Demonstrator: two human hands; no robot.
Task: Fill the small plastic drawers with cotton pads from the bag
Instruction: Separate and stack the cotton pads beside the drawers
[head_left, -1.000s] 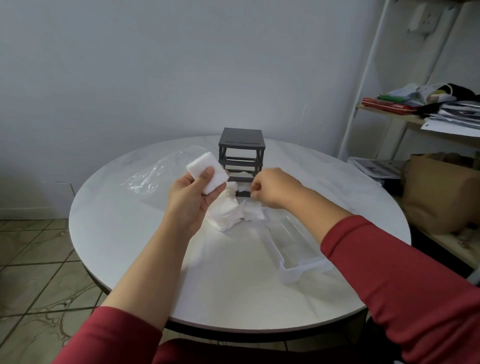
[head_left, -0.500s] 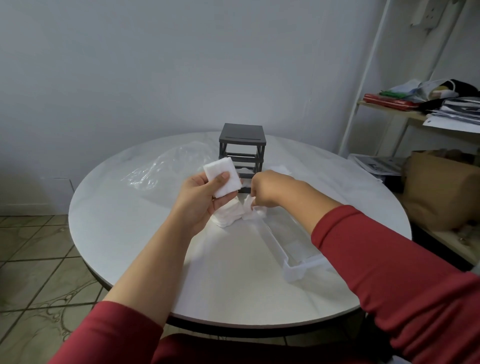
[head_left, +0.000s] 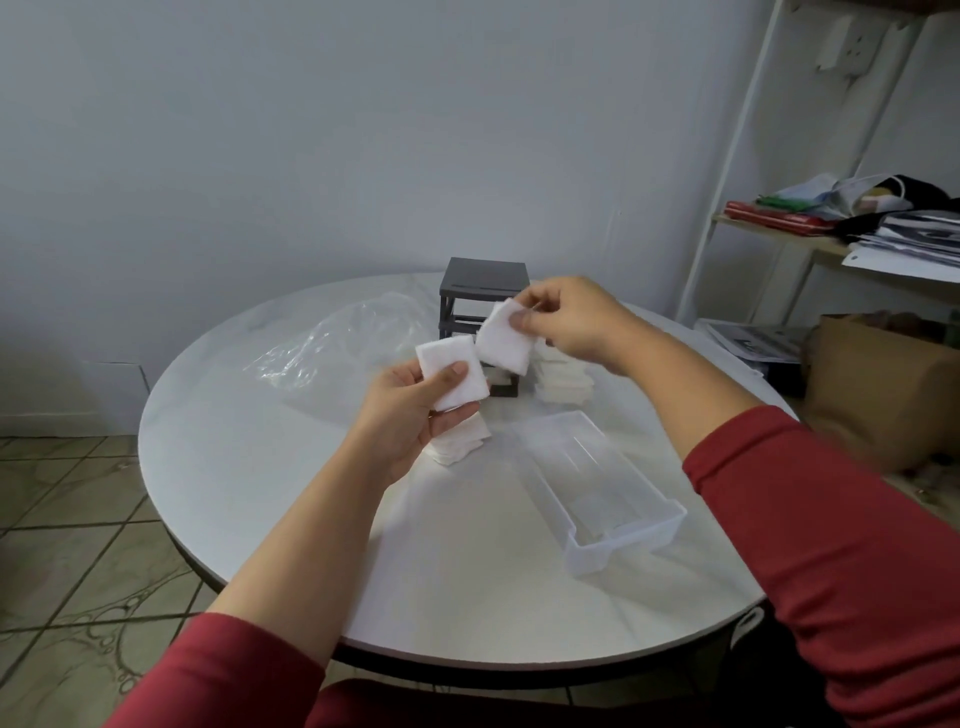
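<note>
Cotton pad, tilted, hangs above the surface, its top corner pinched by the right hand. The left hand curls its grip round a pad stack. 1 clear drawer lies below, long axis running away.

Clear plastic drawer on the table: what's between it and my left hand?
A small pile of white cotton pads by the left hand, then bare white table, as the head view shows.

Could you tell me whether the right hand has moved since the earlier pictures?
Yes: the right hand rose from the base of the grey drawer frame to near its top.
</note>
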